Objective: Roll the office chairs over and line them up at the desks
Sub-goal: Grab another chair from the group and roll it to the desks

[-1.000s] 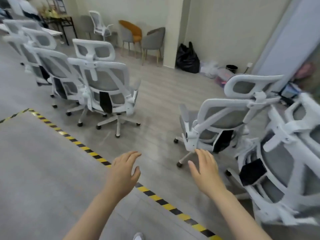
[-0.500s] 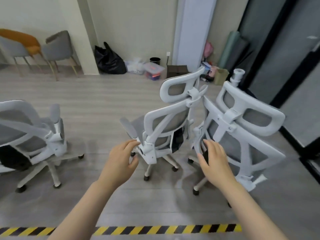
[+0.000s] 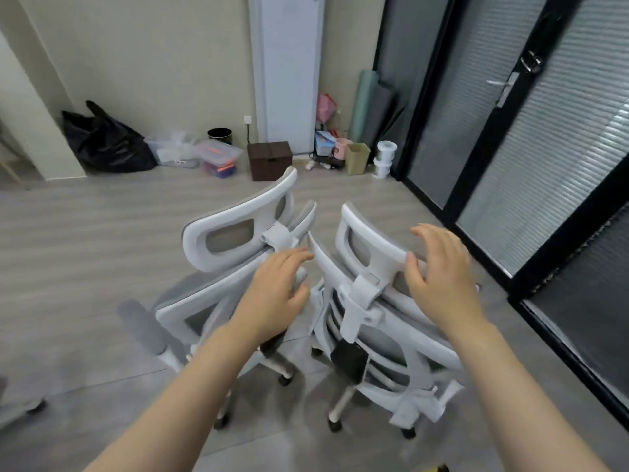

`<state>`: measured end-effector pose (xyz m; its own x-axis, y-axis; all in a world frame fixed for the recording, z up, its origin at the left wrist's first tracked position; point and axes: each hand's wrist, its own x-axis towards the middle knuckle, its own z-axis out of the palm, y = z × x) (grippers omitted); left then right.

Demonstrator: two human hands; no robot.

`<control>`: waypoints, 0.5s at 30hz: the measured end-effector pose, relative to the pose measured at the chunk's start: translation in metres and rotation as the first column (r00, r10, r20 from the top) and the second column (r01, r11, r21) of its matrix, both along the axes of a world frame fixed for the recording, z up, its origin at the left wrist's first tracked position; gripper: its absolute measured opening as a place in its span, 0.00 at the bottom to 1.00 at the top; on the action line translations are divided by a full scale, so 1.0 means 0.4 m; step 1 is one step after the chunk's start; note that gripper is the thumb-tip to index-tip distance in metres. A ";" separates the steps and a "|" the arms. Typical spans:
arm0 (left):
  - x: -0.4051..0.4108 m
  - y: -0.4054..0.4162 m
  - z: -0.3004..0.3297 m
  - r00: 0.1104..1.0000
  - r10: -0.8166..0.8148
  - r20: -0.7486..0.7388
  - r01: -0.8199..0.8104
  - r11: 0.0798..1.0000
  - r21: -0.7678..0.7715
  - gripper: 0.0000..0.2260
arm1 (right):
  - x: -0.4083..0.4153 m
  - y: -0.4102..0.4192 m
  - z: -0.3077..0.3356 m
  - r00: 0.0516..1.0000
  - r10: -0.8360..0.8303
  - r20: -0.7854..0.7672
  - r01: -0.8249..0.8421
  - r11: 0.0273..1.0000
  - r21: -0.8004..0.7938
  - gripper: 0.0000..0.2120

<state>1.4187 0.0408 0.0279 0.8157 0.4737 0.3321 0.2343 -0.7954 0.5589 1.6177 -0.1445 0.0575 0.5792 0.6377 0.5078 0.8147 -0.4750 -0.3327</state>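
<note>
A grey wood-look floor (image 3: 85,240) runs back to a beige wall where a black rubbish bag (image 3: 105,144), clear plastic boxes and a brown box (image 3: 269,160) sit along the far edge; dark glass doors with blinds close off the right side. No desk shows in this view.

Two white-framed, grey-mesh office chairs stand side by side on the floor directly ahead of the person, backs turned toward them, seats pointing to the far wall. The left chair (image 3: 218,253) is angled a little leftward; the right chair (image 3: 371,301) stands just beside it, frames almost touching at the top.

The left hand (image 3: 277,287) is spread open, fingers loosely curved, over the top rail of the left chair's back, at or just short of contact. The right hand (image 3: 439,274) is likewise open wide, hovering at the right chair's headrest (image 3: 367,245), thumb near its rim; neither grips anything yet.

Each hand is nearest its own chair, so closing on both backrests and pulling rearward looks like the coming step.
</note>
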 end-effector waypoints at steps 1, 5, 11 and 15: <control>0.051 0.003 0.007 1.000 -0.024 0.010 0.024 1.000 -0.014 0.20 | 0.038 -0.001 0.003 1.000 -0.021 -0.005 0.021 0.999 -0.025 0.15; 0.211 0.025 0.021 0.990 -0.130 0.056 0.133 0.990 -0.045 0.20 | 0.127 -0.020 -0.034 0.987 -0.118 -0.112 0.105 0.988 -0.116 0.15; 0.373 0.090 0.011 0.970 -0.216 0.109 0.223 0.974 -0.050 0.18 | 0.155 -0.016 -0.082 0.970 -0.231 -0.081 0.228 0.972 -0.048 0.20; 0.432 0.111 -0.008 0.942 -0.295 0.163 0.302 0.953 -0.019 0.17 | 0.158 -0.012 -0.111 0.948 -0.306 -0.084 0.300 0.951 -0.072 0.25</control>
<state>1.5913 0.0851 0.0249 0.8615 0.2329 0.4512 -0.1031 -0.7898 0.6046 1.6810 -0.1493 0.0132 0.7927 0.4512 0.4099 0.5958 -0.7154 -0.3649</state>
